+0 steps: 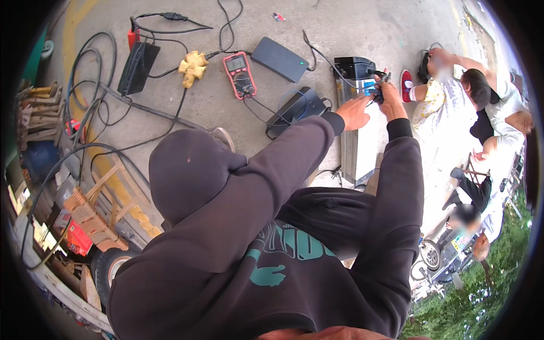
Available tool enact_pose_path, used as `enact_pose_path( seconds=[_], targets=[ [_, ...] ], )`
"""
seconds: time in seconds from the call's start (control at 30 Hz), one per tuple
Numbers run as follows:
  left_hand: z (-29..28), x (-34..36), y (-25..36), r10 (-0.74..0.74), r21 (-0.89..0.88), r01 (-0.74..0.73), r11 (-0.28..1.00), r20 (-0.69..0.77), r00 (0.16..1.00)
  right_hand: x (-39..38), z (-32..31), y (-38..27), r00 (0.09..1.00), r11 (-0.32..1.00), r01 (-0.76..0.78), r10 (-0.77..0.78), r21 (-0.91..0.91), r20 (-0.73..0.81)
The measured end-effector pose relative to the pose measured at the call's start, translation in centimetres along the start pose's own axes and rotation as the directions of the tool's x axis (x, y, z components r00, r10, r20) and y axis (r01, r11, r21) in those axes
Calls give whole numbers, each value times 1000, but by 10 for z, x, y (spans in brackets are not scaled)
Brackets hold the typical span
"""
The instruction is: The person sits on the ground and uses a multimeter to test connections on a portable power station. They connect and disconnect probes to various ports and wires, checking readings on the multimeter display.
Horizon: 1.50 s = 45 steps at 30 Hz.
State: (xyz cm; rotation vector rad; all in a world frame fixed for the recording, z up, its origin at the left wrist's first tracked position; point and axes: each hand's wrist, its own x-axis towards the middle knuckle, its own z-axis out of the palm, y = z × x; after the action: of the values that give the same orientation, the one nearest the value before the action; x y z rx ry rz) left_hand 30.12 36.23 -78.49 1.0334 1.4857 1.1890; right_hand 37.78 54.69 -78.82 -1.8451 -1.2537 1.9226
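A long silver metal case with a black end cap (352,67), which looks like a battery pack, lies on the ground in front of me. My right hand (391,101) is closed around a small black cable connector (378,95) above the case's far end. Across the case reaches my left hand (355,113), its fingers stretched towards the connector; the fingertips are partly hidden. A thin black cable (326,58) runs to this spot. Left of it sit a black charger box (297,110) and a black power brick (279,59) with a green light. A red multimeter (239,75) lies beside them, display lit.
A yellow multi-way socket (194,67), another black box (139,68) and looped cables (90,73) spread over the concrete on the left. Wooden pieces (42,113) and a wheel (110,269) stand farther left. Other people, a child's red shoe (406,85) among them, are close on the right.
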Motion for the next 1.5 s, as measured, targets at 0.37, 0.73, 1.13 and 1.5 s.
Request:
enact_pose_path(
  seconds=[0.37, 0.73, 1.13, 1.5],
  targets=[
    [-21, 12, -3, 272, 672, -428, 605, 330, 904, -1, 16, 20, 900, 916, 355, -389, -189, -198],
    [-6, 21, -5, 314, 785, -468, 405, 361, 878, 12, 29, 35, 731, 753, 536, -640, -382, -236],
    [-10, 31, 5, 284, 768, -509, 388, 426, 859, 6, 34, 31, 702, 749, 559, -656, -354, -279],
    [-14, 33, 1, 209, 818, -517, 251, 476, 854, -2, 14, -28, 851, 850, 516, -523, -108, -52]
  ],
)
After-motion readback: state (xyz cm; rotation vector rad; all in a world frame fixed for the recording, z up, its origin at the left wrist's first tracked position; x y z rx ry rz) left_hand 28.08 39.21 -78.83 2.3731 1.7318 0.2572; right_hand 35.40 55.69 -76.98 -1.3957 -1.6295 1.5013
